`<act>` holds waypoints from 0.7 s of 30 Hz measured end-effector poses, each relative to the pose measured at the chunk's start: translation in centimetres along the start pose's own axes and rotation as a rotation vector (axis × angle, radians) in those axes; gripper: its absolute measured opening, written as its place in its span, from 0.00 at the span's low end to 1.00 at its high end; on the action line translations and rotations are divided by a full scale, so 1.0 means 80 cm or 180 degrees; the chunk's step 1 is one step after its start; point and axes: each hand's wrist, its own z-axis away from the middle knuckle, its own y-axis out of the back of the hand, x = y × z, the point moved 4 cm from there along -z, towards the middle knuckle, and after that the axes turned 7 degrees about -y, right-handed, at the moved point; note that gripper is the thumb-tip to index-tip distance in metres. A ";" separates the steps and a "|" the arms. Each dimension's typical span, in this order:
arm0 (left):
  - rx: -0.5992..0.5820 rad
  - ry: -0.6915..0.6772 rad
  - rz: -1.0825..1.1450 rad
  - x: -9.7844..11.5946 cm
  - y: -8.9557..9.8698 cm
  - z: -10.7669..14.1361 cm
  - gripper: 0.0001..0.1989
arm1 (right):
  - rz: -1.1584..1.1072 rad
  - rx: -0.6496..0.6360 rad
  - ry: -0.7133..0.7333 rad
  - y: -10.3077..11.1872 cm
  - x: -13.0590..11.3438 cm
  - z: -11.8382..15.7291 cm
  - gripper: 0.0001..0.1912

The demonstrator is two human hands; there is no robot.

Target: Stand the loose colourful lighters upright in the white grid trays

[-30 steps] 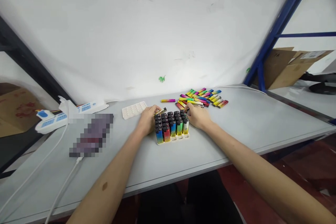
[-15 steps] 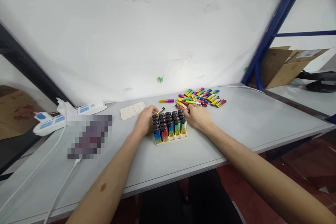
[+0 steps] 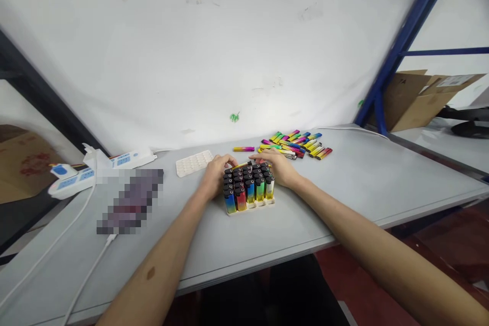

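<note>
"Black tops in neat rows! What do you see from the head camera?"

"Lots of standing lighters point(image 3: 240, 198) in a white holder point(image 3: 251, 207) on the grey surface point(image 3: 298, 224). The holder has open spots along its front, on the right side."

"And the left hand point(image 3: 214, 175)?"

"It's at ten o'clock from the holder. It pinches one end of a gold lighter point(image 3: 240, 165), which lies nearly flat just over the back tops, its black end pointing to the right."

"What about the right hand point(image 3: 281, 168)?"

"It's at two o'clock. One finger pokes out toward the gold lighter's black end. A bit of yellow shows under the fingers, but I can't tell if they grip it."

"What just changed?"

"The right hand came in from the edge of the heap, and the gold lighter tipped flatter. So now both hands are close to that same lighter, and it's not standing in the holder."

"Where's the rest?"

"The shiny heap point(image 3: 292, 144) is at one o'clock, past the right hand. A pink and yellow lighter point(image 3: 243, 149) lies alone at twelve. The bumpy white tray point(image 3: 194, 163) sits at ten, beyond the left hand."
</note>
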 end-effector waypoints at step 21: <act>-0.0311 -0.0179 -0.0583 -0.011 -0.001 0.001 0.12 | -0.2701 0.0614 -0.2121 0.006 0.038 0.015 0.23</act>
